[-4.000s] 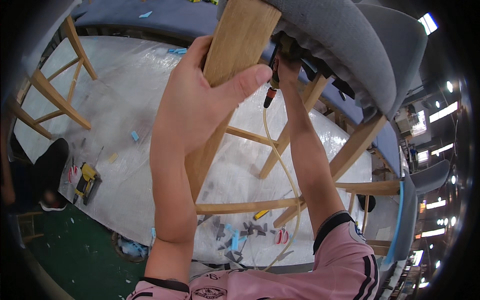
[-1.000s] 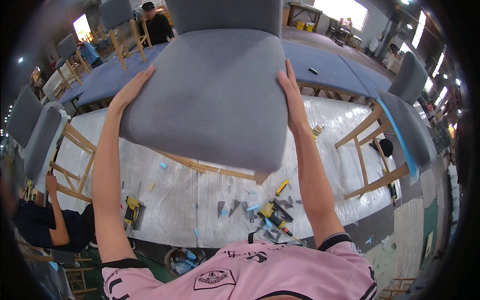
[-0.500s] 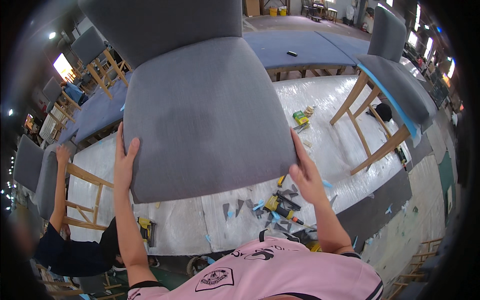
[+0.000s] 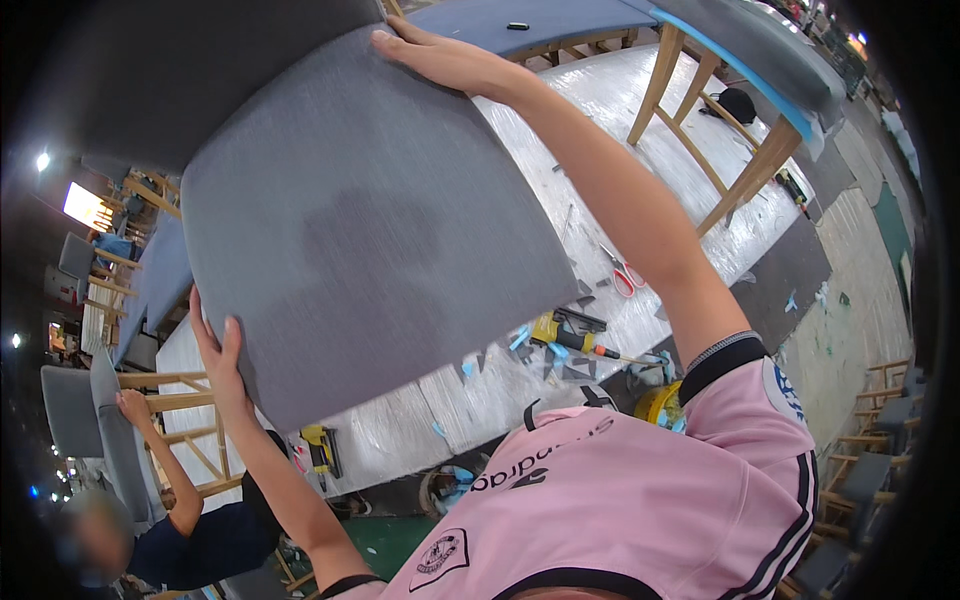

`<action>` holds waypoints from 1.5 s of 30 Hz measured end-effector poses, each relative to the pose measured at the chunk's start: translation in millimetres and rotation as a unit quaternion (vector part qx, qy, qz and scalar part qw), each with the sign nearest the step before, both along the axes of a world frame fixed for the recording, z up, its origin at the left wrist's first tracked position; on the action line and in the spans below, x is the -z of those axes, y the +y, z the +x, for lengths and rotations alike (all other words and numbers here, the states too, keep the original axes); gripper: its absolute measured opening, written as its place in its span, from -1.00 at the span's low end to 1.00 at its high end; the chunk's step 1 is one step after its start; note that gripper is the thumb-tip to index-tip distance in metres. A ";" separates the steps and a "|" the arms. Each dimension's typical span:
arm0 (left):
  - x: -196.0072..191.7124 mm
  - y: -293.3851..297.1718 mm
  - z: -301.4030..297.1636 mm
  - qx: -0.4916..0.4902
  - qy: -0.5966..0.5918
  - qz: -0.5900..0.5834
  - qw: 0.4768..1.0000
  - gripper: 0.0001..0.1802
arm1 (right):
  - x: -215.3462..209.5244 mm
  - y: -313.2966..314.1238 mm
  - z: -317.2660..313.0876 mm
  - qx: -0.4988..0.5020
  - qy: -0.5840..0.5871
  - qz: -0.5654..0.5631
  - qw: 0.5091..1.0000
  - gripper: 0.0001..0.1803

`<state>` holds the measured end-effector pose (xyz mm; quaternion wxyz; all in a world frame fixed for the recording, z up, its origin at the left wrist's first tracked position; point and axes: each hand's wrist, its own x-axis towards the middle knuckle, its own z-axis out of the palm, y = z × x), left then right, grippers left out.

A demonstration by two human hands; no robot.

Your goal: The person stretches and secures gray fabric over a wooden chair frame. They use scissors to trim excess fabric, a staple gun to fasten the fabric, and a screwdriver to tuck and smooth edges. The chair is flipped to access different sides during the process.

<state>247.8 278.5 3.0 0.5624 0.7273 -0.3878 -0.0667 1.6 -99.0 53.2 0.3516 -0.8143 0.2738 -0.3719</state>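
A grey upholstered chair (image 4: 300, 240) fills the middle, its seat facing me and its backrest (image 4: 200, 60) rising at the upper left. My left hand (image 4: 222, 360) grips the left side of the seat, thumb on top and fingers along the edge. Stretched far forward, my right hand (image 4: 450, 65) holds the back right corner of the seat, beside the backrest. Most of its fingers are hidden behind that edge. The chair's legs cannot be seen.
A plastic-wrapped table (image 4: 430, 410) carries a yellow nail gun (image 4: 560, 332), red-handled scissors (image 4: 626, 278) and another yellow tool (image 4: 320, 450). Another grey chair (image 4: 735, 70) stands on it at right. At left a co-worker (image 4: 200, 540) holds a chair (image 4: 115, 430).
My right hand has moved from the seat's right front edge to its back corner by the backrest. The chair appears turned and shifted left. My left hand stays on the left edge.
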 end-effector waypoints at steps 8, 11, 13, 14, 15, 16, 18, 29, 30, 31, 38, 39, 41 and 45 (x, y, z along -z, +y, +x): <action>-11.9 -32.1 29.4 0.019 0.035 -0.011 0.999 -0.08 | 73.4 80.7 -71.9 -0.077 -0.140 0.222 0.962 -0.02; -8.2 -33.9 39.0 0.019 0.042 -0.036 0.998 -0.10 | 148.1 113.5 -107.2 -0.067 -0.229 0.480 0.844 -0.13; -10.4 -41.7 32.4 0.002 -0.011 -0.052 0.999 -0.12 | 211.2 101.5 -125.1 -0.047 -0.260 0.435 0.861 -0.20; -8.5 -42.6 30.9 0.011 0.027 -0.059 0.998 -0.13 | 222.4 98.0 -126.6 -0.036 -0.281 0.420 0.862 -0.22; -6.8 -44.0 30.0 0.025 0.063 -0.063 0.996 -0.13 | 231.6 95.4 -126.0 -0.028 -0.304 0.422 0.854 -0.24; -8.4 -38.1 28.9 0.040 0.092 -0.064 0.993 -0.13 | 239.3 95.6 -120.3 -0.020 -0.333 0.427 0.841 -0.26; 3.0 -23.0 29.6 0.028 0.100 -0.090 0.990 -0.13 | 241.3 104.8 -105.3 -0.008 -0.349 0.445 0.825 -0.29; 13.9 7.2 -63.1 -0.004 0.218 -0.117 0.969 -0.07 | 333.2 75.3 -130.7 -0.052 -0.209 0.161 0.963 -0.27; 15.1 10.1 -73.8 -0.013 0.224 -0.123 0.967 -0.09 | 339.8 74.0 -133.5 -0.074 -0.226 0.188 0.953 -0.28; 19.2 15.0 -82.5 -0.025 0.234 -0.130 0.963 -0.10 | 341.8 74.7 -136.4 -0.097 -0.287 0.277 0.912 -0.29; 23.0 29.8 -90.6 -0.029 0.245 -0.130 0.960 -0.10 | 344.6 93.9 -151.0 -0.119 -0.358 0.355 0.855 -0.32; 20.1 32.1 -97.8 -0.039 0.253 -0.124 0.959 -0.09 | 343.0 97.2 -153.1 -0.109 -0.352 0.348 0.862 -0.33; 18.2 36.6 -103.1 -0.033 0.258 -0.127 0.957 -0.08 | 341.0 104.6 -160.6 -0.075 -0.336 0.356 0.869 -0.33; 27.8 46.2 -104.4 0.012 0.262 -0.157 0.952 -0.05 | 357.7 115.1 -181.7 -0.010 -0.351 0.489 0.799 -0.32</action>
